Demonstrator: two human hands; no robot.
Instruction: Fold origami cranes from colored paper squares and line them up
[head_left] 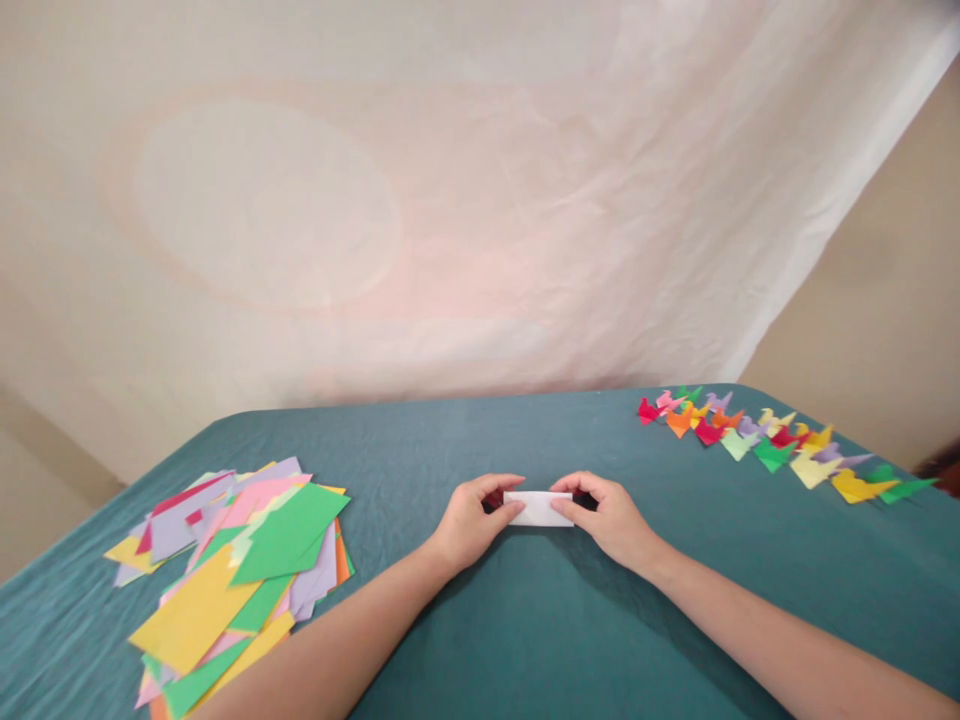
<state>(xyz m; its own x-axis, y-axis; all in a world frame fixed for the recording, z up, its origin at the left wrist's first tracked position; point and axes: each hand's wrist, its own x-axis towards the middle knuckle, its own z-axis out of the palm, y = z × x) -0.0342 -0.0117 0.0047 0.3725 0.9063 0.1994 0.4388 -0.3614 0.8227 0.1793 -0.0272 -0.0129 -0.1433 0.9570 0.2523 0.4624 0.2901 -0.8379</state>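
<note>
A small white folded strip of paper (538, 508) lies on the teal tablecloth (525, 640) in front of me. My left hand (472, 520) pinches its left end, thumb on top and fingers curled behind. My right hand (611, 515) pinches the right end the same way. Both hands rest on the cloth, and the strip spans the gap between them.
A loose pile of coloured paper sheets (232, 570) lies at the front left. A row of several small folded paper figures (772, 440) runs along the back right of the table. A pale cloth backdrop (420, 200) hangs behind the table.
</note>
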